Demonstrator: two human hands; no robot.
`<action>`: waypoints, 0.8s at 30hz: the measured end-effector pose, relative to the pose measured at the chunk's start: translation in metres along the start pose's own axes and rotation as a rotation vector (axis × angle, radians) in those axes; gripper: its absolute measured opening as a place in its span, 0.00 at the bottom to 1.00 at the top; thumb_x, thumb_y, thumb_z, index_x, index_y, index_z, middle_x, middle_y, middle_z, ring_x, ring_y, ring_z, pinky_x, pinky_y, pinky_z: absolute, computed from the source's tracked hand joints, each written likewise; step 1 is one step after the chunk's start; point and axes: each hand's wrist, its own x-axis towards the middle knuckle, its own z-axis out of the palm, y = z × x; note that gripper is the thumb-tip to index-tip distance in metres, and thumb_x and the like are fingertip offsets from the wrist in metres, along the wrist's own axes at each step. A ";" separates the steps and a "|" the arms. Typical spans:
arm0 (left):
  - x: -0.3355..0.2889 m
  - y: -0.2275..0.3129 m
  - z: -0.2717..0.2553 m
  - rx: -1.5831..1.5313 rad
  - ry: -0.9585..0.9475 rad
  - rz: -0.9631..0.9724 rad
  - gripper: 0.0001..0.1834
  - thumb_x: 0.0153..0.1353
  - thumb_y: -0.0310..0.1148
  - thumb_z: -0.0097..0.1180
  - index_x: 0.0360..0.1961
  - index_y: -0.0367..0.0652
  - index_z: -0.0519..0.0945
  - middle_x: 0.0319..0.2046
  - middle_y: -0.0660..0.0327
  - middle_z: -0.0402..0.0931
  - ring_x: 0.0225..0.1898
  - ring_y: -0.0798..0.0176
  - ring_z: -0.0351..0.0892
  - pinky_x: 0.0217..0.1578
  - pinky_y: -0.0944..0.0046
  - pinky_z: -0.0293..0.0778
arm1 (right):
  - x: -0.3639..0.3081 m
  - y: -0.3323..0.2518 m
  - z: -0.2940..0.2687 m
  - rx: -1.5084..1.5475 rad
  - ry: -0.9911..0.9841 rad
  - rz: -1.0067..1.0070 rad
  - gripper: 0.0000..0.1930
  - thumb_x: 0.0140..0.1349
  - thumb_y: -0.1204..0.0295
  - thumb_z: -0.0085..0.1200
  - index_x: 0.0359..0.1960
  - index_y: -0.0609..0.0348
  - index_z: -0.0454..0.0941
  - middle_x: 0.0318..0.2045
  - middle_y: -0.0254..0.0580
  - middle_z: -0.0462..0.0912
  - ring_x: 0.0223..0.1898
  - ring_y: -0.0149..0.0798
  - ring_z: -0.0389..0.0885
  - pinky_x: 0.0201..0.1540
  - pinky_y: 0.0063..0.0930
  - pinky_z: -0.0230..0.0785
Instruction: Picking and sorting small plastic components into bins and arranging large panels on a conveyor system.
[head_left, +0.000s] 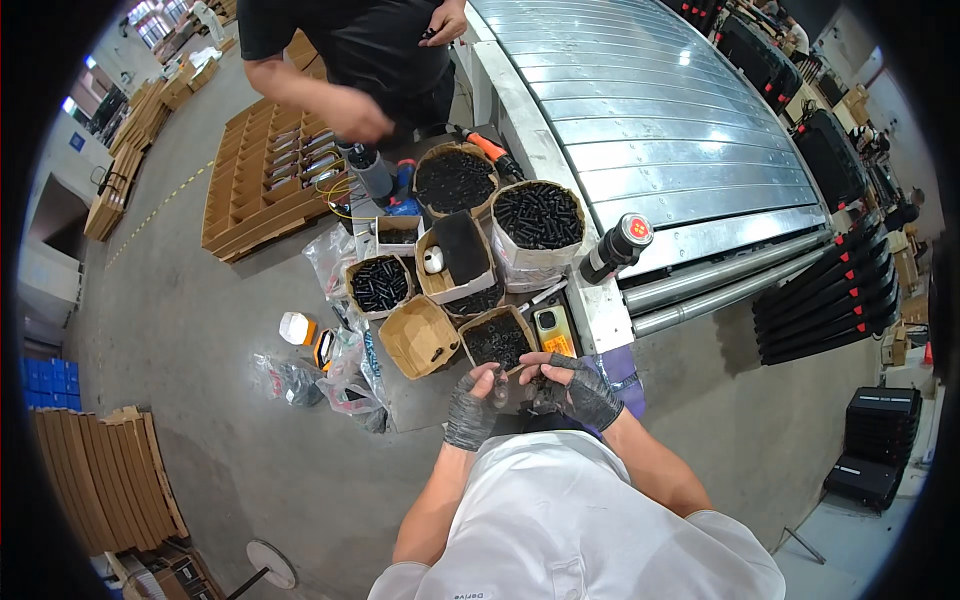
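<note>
Both my hands are in grey fingerless gloves, close to my body at the near edge of a box of small black rings [490,338]. My left hand [468,412] has its thumb and fingertips closed in a pinch; what is in them is too small to make out. Beside it, my right hand [590,395] has its fingers bent together, and whatever they hold cannot be made out. Left of the rings stands a nearly bare cardboard box [408,345] with a few small black parts. A phone [553,330] in a yellowish case lies by my right fingers.
Boxes of black cylindrical parts [538,218] crowd the table beyond, with a white box [435,262] among them. A roller conveyor [660,110] runs along the right. Across the table is a co-worker's arm [325,105]. Plastic bags [345,375] hang at the left.
</note>
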 end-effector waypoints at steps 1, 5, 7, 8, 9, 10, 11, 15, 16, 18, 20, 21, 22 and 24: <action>0.000 0.000 0.000 0.000 0.000 0.001 0.12 0.64 0.32 0.54 0.46 0.38 0.75 0.34 0.59 0.76 0.28 0.69 0.73 0.28 0.72 0.71 | 0.000 0.001 0.001 0.043 0.004 0.010 0.20 0.64 0.72 0.47 0.57 0.65 0.67 0.44 0.43 0.78 0.46 0.37 0.77 0.49 0.30 0.71; -0.001 0.001 0.002 0.009 0.002 -0.011 0.12 0.64 0.32 0.54 0.45 0.39 0.75 0.34 0.59 0.76 0.28 0.69 0.73 0.28 0.72 0.71 | 0.002 -0.001 0.005 0.120 0.074 0.037 0.20 0.64 0.72 0.47 0.57 0.64 0.68 0.44 0.43 0.78 0.44 0.36 0.78 0.48 0.30 0.73; -0.001 0.002 0.002 0.016 -0.001 -0.010 0.11 0.64 0.32 0.54 0.45 0.39 0.75 0.34 0.59 0.77 0.28 0.69 0.73 0.28 0.72 0.71 | 0.001 -0.001 0.004 0.065 0.060 0.015 0.20 0.64 0.72 0.47 0.57 0.64 0.68 0.43 0.43 0.78 0.44 0.36 0.78 0.48 0.29 0.73; -0.001 0.002 0.003 0.014 -0.002 -0.007 0.11 0.64 0.32 0.54 0.45 0.39 0.76 0.34 0.59 0.77 0.28 0.69 0.73 0.28 0.72 0.71 | 0.000 -0.001 0.003 0.009 0.048 -0.008 0.20 0.63 0.73 0.48 0.57 0.64 0.67 0.43 0.42 0.78 0.44 0.36 0.77 0.48 0.29 0.73; -0.001 0.003 0.003 0.012 -0.003 -0.004 0.11 0.64 0.32 0.54 0.45 0.39 0.76 0.34 0.58 0.77 0.28 0.69 0.73 0.28 0.72 0.71 | 0.000 -0.002 0.003 0.010 0.048 -0.008 0.20 0.63 0.73 0.48 0.57 0.64 0.67 0.43 0.42 0.78 0.44 0.36 0.77 0.48 0.29 0.73; 0.000 0.003 0.002 0.012 -0.003 -0.004 0.11 0.64 0.32 0.54 0.45 0.39 0.76 0.34 0.58 0.77 0.28 0.69 0.73 0.28 0.72 0.71 | -0.001 -0.003 0.004 0.015 0.038 -0.011 0.20 0.63 0.73 0.48 0.57 0.64 0.67 0.43 0.42 0.78 0.43 0.35 0.77 0.48 0.28 0.72; 0.000 0.003 0.002 0.012 -0.001 -0.009 0.11 0.64 0.31 0.54 0.45 0.38 0.76 0.34 0.58 0.77 0.28 0.69 0.73 0.28 0.72 0.71 | -0.001 -0.003 0.004 0.020 0.028 -0.014 0.20 0.63 0.73 0.48 0.57 0.64 0.67 0.42 0.41 0.78 0.42 0.34 0.77 0.48 0.27 0.72; 0.002 0.002 0.000 0.023 -0.023 -0.016 0.13 0.63 0.33 0.56 0.45 0.38 0.77 0.34 0.59 0.78 0.31 0.68 0.76 0.30 0.70 0.72 | 0.000 -0.003 0.004 -0.047 0.056 -0.018 0.18 0.64 0.73 0.48 0.54 0.64 0.69 0.40 0.41 0.77 0.40 0.33 0.76 0.45 0.25 0.71; 0.003 0.002 0.000 0.023 -0.022 -0.015 0.13 0.63 0.33 0.56 0.45 0.38 0.77 0.34 0.59 0.78 0.31 0.68 0.76 0.30 0.70 0.72 | 0.001 -0.002 0.004 -0.088 0.071 -0.014 0.16 0.64 0.72 0.48 0.52 0.63 0.69 0.39 0.41 0.77 0.39 0.32 0.75 0.44 0.24 0.70; 0.004 0.001 0.001 0.032 -0.021 -0.032 0.13 0.63 0.33 0.56 0.45 0.38 0.77 0.34 0.60 0.78 0.31 0.68 0.76 0.30 0.71 0.72 | 0.002 0.000 0.000 -0.128 0.086 -0.010 0.14 0.65 0.71 0.47 0.50 0.63 0.70 0.37 0.41 0.77 0.37 0.32 0.75 0.42 0.23 0.69; 0.004 0.000 0.002 0.035 -0.023 -0.032 0.13 0.63 0.33 0.56 0.45 0.38 0.77 0.34 0.60 0.79 0.30 0.69 0.76 0.30 0.71 0.72 | 0.006 0.004 -0.003 -0.276 0.146 -0.074 0.10 0.67 0.66 0.45 0.45 0.57 0.70 0.31 0.37 0.78 0.22 0.27 0.70 0.22 0.19 0.61; 0.004 0.000 0.001 0.038 -0.025 -0.032 0.13 0.63 0.33 0.56 0.45 0.38 0.77 0.33 0.60 0.79 0.30 0.69 0.75 0.30 0.72 0.72 | 0.007 0.003 -0.002 -0.276 0.145 -0.072 0.10 0.67 0.66 0.45 0.45 0.57 0.70 0.31 0.37 0.78 0.22 0.27 0.70 0.22 0.19 0.61; 0.005 0.000 0.001 0.038 -0.024 -0.031 0.13 0.63 0.33 0.56 0.45 0.38 0.77 0.33 0.60 0.79 0.30 0.69 0.75 0.30 0.72 0.72 | 0.006 0.001 -0.001 -0.305 0.148 -0.073 0.10 0.67 0.65 0.46 0.44 0.57 0.70 0.29 0.36 0.77 0.20 0.26 0.69 0.21 0.19 0.59; 0.005 0.000 0.001 0.039 -0.002 -0.039 0.11 0.64 0.31 0.54 0.45 0.39 0.77 0.34 0.59 0.77 0.28 0.69 0.74 0.28 0.72 0.71 | 0.006 -0.003 0.003 -0.335 0.151 -0.073 0.10 0.68 0.64 0.46 0.43 0.57 0.70 0.27 0.35 0.77 0.18 0.25 0.67 0.19 0.19 0.58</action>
